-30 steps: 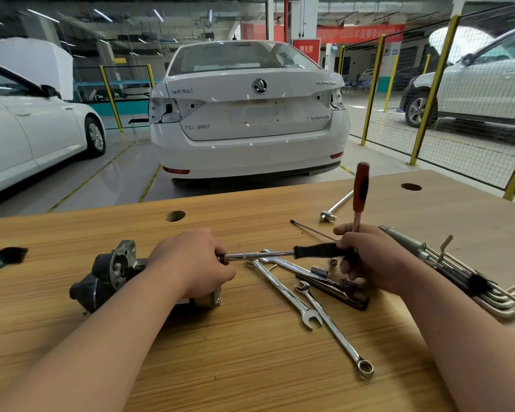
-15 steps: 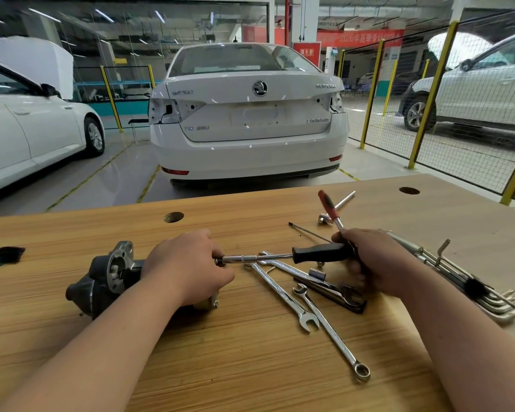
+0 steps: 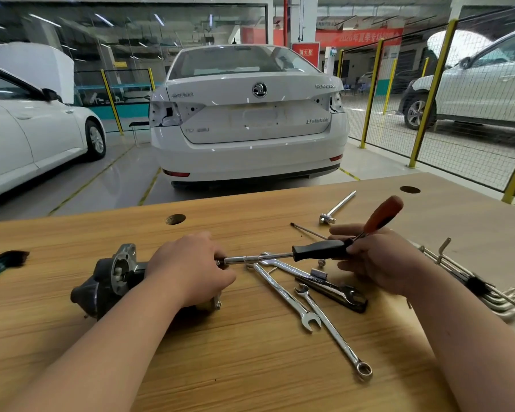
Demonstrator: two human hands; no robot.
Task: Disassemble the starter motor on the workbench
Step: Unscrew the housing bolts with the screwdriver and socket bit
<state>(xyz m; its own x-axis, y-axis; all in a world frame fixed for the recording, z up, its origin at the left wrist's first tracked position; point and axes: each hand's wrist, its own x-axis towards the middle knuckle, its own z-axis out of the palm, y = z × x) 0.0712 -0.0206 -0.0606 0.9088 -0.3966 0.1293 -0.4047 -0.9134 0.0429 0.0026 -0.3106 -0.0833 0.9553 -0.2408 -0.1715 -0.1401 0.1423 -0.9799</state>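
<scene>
Currently, head view: starter motor lies on its side on the workbench; loose wrenches lie to its right. Left hand is curled round the motor's right end. Right hand, well right of the motor, grips the black-handled driver plus a red-handled screwdriver. The driver tip meets the motor's end. Judgement: hold the shaft square, press inward, pin the motor against rolling; the spare screwdriver likely hampers the grip.

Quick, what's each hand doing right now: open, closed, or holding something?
Left hand: closed, gripping the starter motor.
Right hand: closed, holding the black-handled driver plus a red-handled screwdriver.
</scene>
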